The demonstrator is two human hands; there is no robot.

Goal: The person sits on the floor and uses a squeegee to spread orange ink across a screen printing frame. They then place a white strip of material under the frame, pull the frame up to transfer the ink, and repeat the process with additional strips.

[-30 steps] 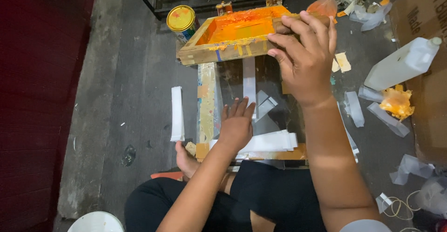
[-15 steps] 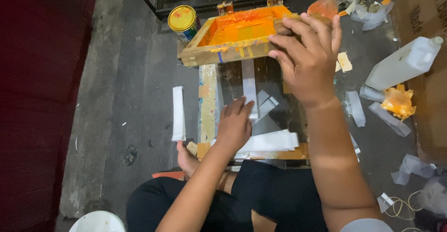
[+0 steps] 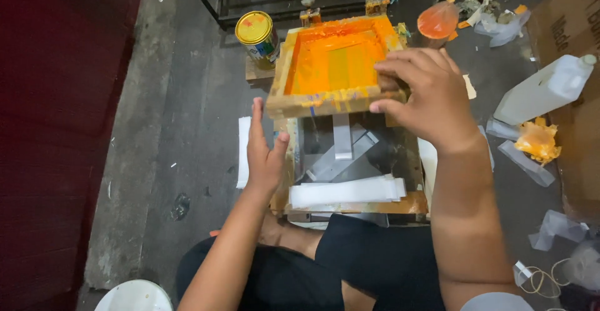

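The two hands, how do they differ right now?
The right hand grips the near edge of the orange-stained wooden screen frame, fingers curled over it. The left hand lies open and flat beside the wooden base, holding nothing. Both are bare.

Grey floor (image 3: 187, 98); tin can (image 3: 257, 34), white jug (image 3: 544, 89).

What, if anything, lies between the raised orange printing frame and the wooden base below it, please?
The right hand grips the orange printing frame, tilted up over the wooden base. On the base lie a white strip under the frame and a stack of white strips nearer the person. The left hand rests at the base's left edge.
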